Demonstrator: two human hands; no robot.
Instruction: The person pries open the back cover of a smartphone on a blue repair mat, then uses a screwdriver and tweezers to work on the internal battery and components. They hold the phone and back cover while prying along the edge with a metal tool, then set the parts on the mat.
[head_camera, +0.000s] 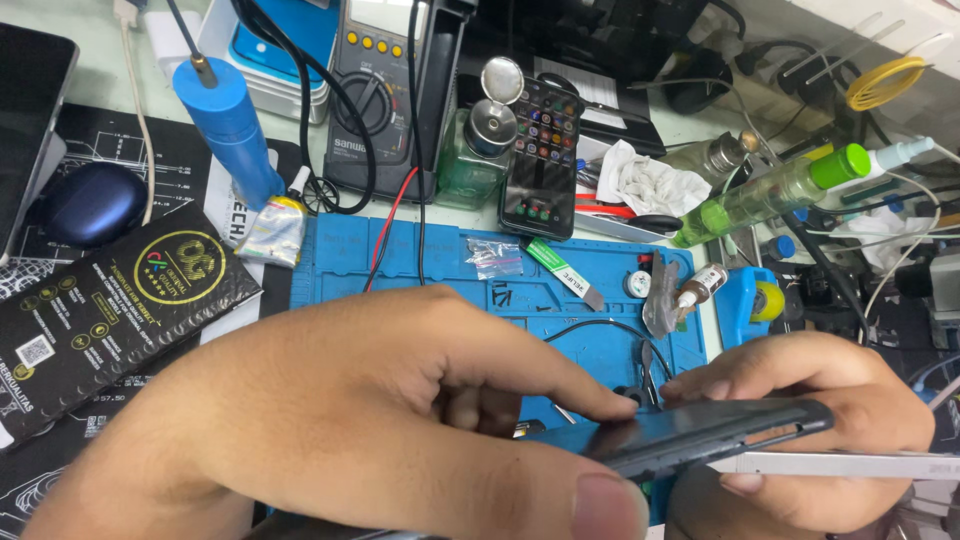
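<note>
Left hand (370, 430): fills the 7 o'clock part of the view, fingers (560, 385) closed on the near end of the dark phone frame (710, 440), thumb underneath and forefinger on top.
Right hand (810, 430): at 4 o'clock, fingers curled around the far end of the same frame, and also gripping a silvery flat metal tool (840, 464) that runs out toward 3 o'clock, just below the frame.
Phone frame: thin, dark grey, matte, seen edge-on and tilted slightly upward to the right; it lies between the two hands, held above the blue mat (480, 280).
Blue mat: rubbery, ridged with moulded compartments, at the centre of the bench (90, 70).
Black package (100, 310): at 9 o'clock, flat, rectangular, textured black with a round yellow emblem and small yellow icons.
Foil tube (272, 230): crumpled, silvery, at 10 o'clock beside the mat.
Blue cylinder (232, 125): smooth plastic, at 11 o'clock.
Multimeter (380, 90): dark grey with a dial and yellow buttons, at 12 o'clock.
Upright phone (542, 160): lit screen with coloured icons, just right of 12 o'clock.
Green bottle (770, 195): clear plastic, bright green cap, lying at 2 o'clock.
</note>
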